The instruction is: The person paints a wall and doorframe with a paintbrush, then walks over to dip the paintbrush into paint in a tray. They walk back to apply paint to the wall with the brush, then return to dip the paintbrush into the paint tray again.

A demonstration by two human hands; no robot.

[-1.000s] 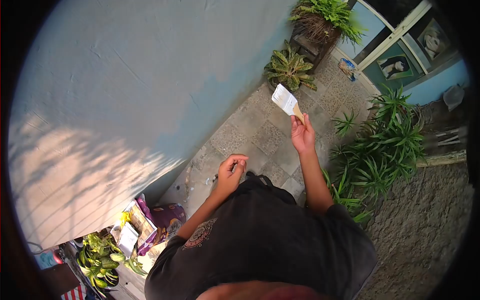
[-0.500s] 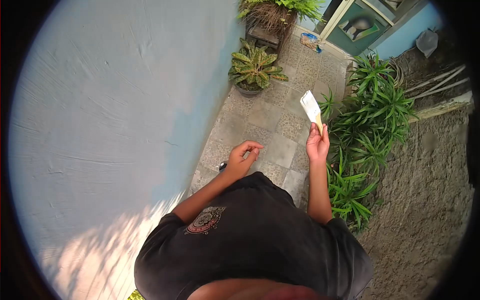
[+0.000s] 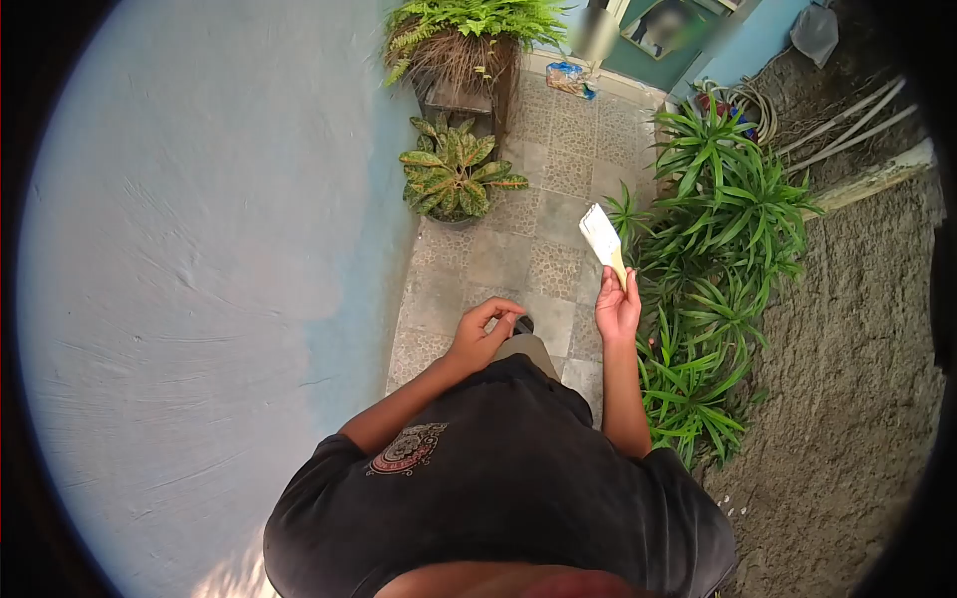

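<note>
A flat paintbrush (image 3: 601,237) with whitish bristles and a pale wooden handle points up and to the left, its handle pinched in the fingers of my right hand (image 3: 618,309). My left hand (image 3: 484,334) is bent in front of my dark shirt, thumb and fingers curled near each other. Whether anything small lies between those fingers cannot be made out. Below that hand one foot in a dark sandal (image 3: 523,324) shows on the tiled floor (image 3: 498,259).
A blue-grey wall (image 3: 219,249) runs along the left. Beside it stand a potted croton (image 3: 454,179) and a fern (image 3: 469,40) on a stand. Spiky green plants (image 3: 718,219) and a rough wall (image 3: 837,359) line the right. A door (image 3: 658,35) is at the far end.
The view has turned, so the potted plants and door have shifted left and the items at lower left have left the frame. The brush stays in my right hand; a foot has come forward.
</note>
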